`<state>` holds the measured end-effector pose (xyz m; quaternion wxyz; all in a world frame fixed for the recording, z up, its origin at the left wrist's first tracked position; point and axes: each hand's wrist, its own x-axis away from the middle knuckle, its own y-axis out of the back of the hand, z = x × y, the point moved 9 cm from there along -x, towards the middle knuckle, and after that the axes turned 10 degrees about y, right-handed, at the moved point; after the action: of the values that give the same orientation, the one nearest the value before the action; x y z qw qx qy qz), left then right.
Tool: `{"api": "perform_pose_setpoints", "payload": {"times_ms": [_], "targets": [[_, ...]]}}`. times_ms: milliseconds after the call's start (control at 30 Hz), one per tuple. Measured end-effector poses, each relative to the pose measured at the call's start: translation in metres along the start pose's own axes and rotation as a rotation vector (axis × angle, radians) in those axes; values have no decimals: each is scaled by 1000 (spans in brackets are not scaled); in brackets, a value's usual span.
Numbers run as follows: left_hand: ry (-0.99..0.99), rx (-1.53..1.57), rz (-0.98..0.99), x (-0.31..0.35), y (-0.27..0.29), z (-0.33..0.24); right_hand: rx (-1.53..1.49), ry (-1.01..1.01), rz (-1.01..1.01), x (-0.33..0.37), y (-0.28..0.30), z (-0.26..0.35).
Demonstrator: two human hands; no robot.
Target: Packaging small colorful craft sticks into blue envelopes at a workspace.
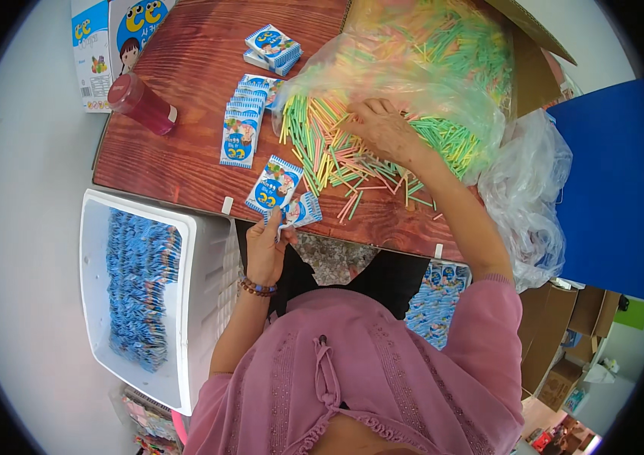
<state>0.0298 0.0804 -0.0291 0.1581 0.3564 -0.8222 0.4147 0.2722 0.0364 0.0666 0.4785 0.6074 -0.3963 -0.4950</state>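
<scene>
My left hand (265, 246) is at the table's front edge, its fingers closed on a small blue-and-white packet (275, 184) that stands upright. A second, crumpled-looking packet (303, 210) lies against it, partly behind the fingers. My right hand (384, 130) is palm down on a heap of thin coloured sticks (318, 144) in green, yellow and pink. Its fingers are bent over the sticks, and the fingertips are partly hidden among them. The heap spills from a large clear plastic bag (413, 83). Overlapping packets (240, 140) lie in a row left of the heap.
Two or more packets (272, 45) are stacked farther back. A red-lidded jar (142, 104) and printed boxes (92, 57) stand at the left. A white bin (185, 303) of blue packets is by my left arm. Crumpled plastic (526, 189) and a blue panel (610, 189) are right.
</scene>
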Motion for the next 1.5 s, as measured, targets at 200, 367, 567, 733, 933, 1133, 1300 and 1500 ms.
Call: {"api": "perform_pose_setpoints", "payload": {"times_ms": [200, 367, 567, 733, 933, 1133, 1300, 1500], "targets": [[31, 8, -30, 0, 1, -1, -1, 80, 135, -10, -11, 1], [24, -2, -28, -1, 0, -1, 65, 146, 142, -10, -16, 5], [21, 2, -28, -4, 4, 2, 56, 103, 76, -3, -21, -3], [21, 4, -25, -3, 5, 1, 36, 82, 4, 3, -27, -7], [25, -11, -38, -2, 0, -1, -99, 38, -105, 6, -18, -14], [37, 0, -30, -3, 5, 2, -667, -553, -176, 18, -29, -36], [27, -3, -38, -2, 2, 0, -1391, -781, -705, 41, -48, -23], [23, -19, -6, -4, 1, 1, -1251, -726, -744, 43, -53, -15]]}}
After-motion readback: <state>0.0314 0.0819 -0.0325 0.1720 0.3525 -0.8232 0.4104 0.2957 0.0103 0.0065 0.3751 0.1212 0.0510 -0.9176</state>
